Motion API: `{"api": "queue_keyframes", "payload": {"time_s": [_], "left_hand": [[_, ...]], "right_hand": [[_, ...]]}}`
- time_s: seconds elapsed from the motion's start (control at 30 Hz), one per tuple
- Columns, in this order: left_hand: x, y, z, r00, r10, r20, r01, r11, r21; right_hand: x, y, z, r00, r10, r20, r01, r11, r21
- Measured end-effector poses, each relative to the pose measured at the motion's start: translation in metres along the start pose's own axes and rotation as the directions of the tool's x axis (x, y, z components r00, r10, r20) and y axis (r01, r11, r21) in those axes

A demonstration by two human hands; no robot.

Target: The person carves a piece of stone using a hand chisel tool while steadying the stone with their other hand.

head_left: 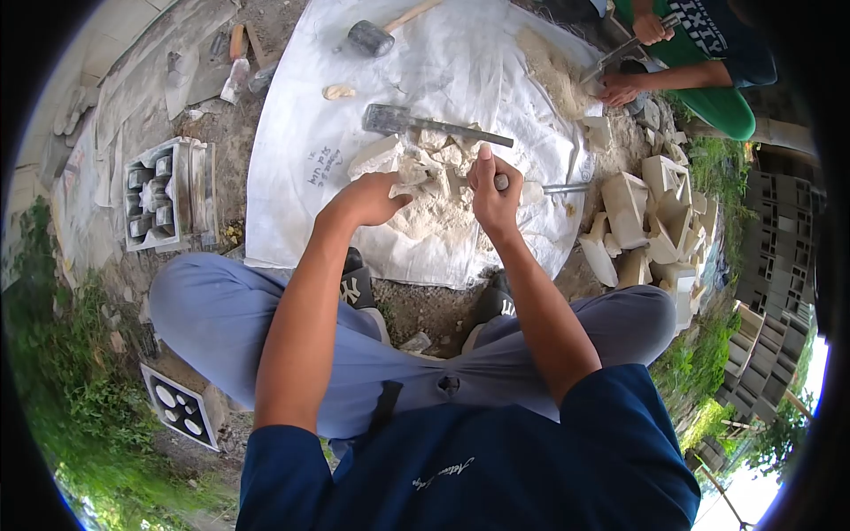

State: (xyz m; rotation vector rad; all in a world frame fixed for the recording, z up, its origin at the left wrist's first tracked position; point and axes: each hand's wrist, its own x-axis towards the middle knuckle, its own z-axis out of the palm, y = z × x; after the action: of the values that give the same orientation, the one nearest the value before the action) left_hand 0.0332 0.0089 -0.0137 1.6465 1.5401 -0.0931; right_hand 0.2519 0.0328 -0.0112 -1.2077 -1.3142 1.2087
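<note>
My left hand (367, 200) is at the left side of a pale, crumbly stone chunk (413, 168), its thumb and fingers around the near edge; some fingertips are hidden. My right hand (496, 195) is closed around a rod-like tool with a round grey end (502, 181); the rest of it is hidden by my fist. Just beyond both hands lies a mallet (386, 119) with a long dark handle, across the broken pieces. Pale powder and crumbs (438, 221) are heaped between my hands. To the right of my fist, a metal rod with a whitish end (565, 188) rests on the sheet.
A white sheet (292, 115) carries a black-headed mallet (371, 39) and a small pale lump (338, 92). Blocky pale pieces (625, 208) are piled at right. A grey mould-like box (152, 196) stands left. At upper right, another person's hands (622, 89) hold a metal tool.
</note>
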Motion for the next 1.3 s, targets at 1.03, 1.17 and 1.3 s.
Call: {"api": "queue_keyframes", "payload": {"time_s": [1.03,1.17,1.3], "left_hand": [[0.001,0.000,-0.001,1.000,0.013,0.017,-0.012,1.000,-0.012],[0.002,0.005,-0.001,1.000,0.008,0.024,-0.008,1.000,0.009],[0.000,0.004,-0.004,1.000,0.011,0.022,-0.011,1.000,-0.009]], "right_hand": [[-0.007,0.015,0.007,0.997,0.070,0.045,-0.068,0.997,-0.045],[0.003,0.001,0.007,0.990,0.115,0.077,-0.107,0.989,-0.100],[-0.009,-0.024,0.013,0.998,0.062,-0.008,-0.062,0.998,-0.023]]}}
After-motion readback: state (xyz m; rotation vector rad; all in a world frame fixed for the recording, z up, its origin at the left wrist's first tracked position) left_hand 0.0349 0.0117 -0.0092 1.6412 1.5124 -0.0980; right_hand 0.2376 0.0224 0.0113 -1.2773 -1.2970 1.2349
